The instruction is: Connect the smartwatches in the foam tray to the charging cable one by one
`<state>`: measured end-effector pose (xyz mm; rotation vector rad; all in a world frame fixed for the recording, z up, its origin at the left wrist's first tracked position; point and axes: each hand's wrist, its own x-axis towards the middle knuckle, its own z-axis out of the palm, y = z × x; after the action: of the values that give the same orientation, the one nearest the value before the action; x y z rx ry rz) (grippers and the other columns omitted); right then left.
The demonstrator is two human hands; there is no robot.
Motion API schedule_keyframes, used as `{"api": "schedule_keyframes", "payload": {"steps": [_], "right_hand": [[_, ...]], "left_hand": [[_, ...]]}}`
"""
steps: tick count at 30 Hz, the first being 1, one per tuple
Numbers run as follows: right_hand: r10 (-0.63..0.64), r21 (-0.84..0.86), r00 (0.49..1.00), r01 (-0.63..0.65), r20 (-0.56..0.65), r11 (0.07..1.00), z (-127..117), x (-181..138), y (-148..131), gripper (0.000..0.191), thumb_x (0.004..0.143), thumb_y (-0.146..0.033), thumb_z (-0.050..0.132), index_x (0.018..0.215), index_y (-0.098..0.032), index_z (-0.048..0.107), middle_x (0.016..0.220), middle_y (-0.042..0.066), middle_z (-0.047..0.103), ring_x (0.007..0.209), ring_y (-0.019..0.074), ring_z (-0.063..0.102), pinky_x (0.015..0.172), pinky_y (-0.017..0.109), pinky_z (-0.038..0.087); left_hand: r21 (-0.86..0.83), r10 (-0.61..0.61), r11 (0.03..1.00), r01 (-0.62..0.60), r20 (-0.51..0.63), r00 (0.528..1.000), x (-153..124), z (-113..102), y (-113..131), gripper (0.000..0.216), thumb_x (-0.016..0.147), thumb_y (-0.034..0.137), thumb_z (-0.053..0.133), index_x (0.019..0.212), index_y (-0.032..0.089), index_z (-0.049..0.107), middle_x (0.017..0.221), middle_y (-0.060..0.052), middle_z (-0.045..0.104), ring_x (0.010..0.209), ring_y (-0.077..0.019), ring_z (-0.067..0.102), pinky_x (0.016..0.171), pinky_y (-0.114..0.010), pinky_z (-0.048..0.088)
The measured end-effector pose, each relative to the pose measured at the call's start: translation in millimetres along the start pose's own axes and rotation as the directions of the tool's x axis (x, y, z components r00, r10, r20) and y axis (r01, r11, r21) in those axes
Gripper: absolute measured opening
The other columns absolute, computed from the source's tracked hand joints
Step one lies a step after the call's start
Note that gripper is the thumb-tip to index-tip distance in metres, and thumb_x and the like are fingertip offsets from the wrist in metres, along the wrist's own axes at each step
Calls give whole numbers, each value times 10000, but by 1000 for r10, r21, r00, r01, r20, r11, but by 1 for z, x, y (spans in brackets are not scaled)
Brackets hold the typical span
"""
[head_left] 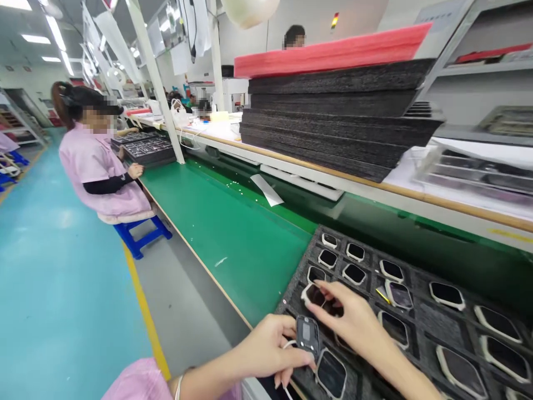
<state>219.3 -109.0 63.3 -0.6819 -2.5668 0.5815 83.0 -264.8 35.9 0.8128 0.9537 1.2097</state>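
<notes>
My left hand (270,350) is closed on a small dark watch-like device (307,335) with a white cord, just over the near edge of a black foam tray (420,319). My right hand (353,319) reaches across the tray; its fingers pinch a white-rimmed watch case (312,294) sitting in a pocket at the tray's left side. Several more white-rimmed cases with dark screens fill the other pockets. A small yellow piece (382,295) lies on the foam between two pockets.
The tray rests on a green conveyor belt (233,228). Behind it a tall stack of black foam sheets (337,122) topped with red foam stands on a shelf. A person in a pink smock (97,166) sits on a blue stool at the left.
</notes>
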Motion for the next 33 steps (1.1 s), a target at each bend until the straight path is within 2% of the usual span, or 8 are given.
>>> {"api": "schedule_keyframes", "payload": {"steps": [2, 5, 9, 15, 19, 24, 28, 33], "right_hand": [[41, 156, 997, -32, -58, 987, -12, -10, -6, 334, 835, -399, 600, 1064, -157, 617, 871, 80, 644, 717, 236, 631, 631, 365, 561], [-8, 246, 1000, 9, -5, 969, -25, -30, -32, 301, 836, -331, 614, 1098, -185, 603, 992, 87, 628, 840, 241, 625, 758, 372, 546], [-113, 227, 987, 85, 114, 970, -21, -53, -59, 350, 860, -212, 589, 1207, -204, 538, 1110, 104, 556, 1009, 257, 558, 870, 394, 500], [-135, 187, 961, 90, 243, 978, -19, -58, -55, 409, 894, -178, 572, 1288, -217, 469, 1189, 114, 475, 1097, 259, 498, 929, 406, 477], [-154, 160, 946, 112, 284, 981, -24, -56, -56, 408, 917, -169, 526, 1315, -217, 448, 1185, 123, 489, 1096, 270, 502, 920, 432, 483], [-125, 243, 974, 78, 187, 967, -6, -69, -61, 379, 890, -168, 544, 1265, -188, 496, 1141, 124, 498, 1024, 246, 548, 879, 390, 513], [-133, 312, 990, 109, 55, 944, 8, -79, -58, 404, 879, -187, 575, 1274, -179, 489, 1153, 124, 522, 1037, 237, 561, 896, 368, 508], [-203, 319, 979, 188, 15, 929, 0, -76, -52, 408, 893, -224, 598, 1283, -181, 488, 1160, 122, 561, 1053, 244, 567, 914, 377, 501]], "left_hand": [[23, -15, 1000, 15, 14, 1000, -3, 0, 3, 456, 707, 452, 738, 949, 96, 586, 872, -122, 661, 334, -36, 472, 279, -122, 318], [64, -23, 998, 23, 4, 1000, -6, 0, 3, 419, 742, 435, 707, 967, 106, 576, 881, -106, 653, 333, -31, 466, 283, -125, 322], [131, -36, 991, 40, -32, 999, -9, 4, 0, 378, 738, 393, 717, 949, 123, 556, 844, -51, 622, 336, -29, 451, 296, -138, 335], [188, -3, 982, 10, -38, 999, -15, 7, 5, 295, 737, 278, 726, 937, 117, 580, 817, -18, 584, 464, -28, 382, 411, -159, 291], [224, 3, 975, 8, -49, 999, -16, 8, 4, 340, 687, 315, 776, 920, 118, 627, 765, -12, 582, 536, -67, 416, 480, -189, 307], [223, 1, 974, 37, -169, 986, -21, 13, -3, 314, 739, 400, 722, 848, 115, 648, 733, -32, 598, 652, -141, 532, 586, -223, 405], [203, 7, 979, 24, -151, 988, -29, 16, -6, 260, 785, 364, 683, 808, 111, 624, 725, -35, 581, 729, -169, 550, 659, -242, 421], [163, 23, 987, 0, -138, 990, -28, 21, -2, 234, 811, 328, 661, 844, 103, 604, 737, -35, 560, 710, -158, 532, 680, -255, 419]]}}
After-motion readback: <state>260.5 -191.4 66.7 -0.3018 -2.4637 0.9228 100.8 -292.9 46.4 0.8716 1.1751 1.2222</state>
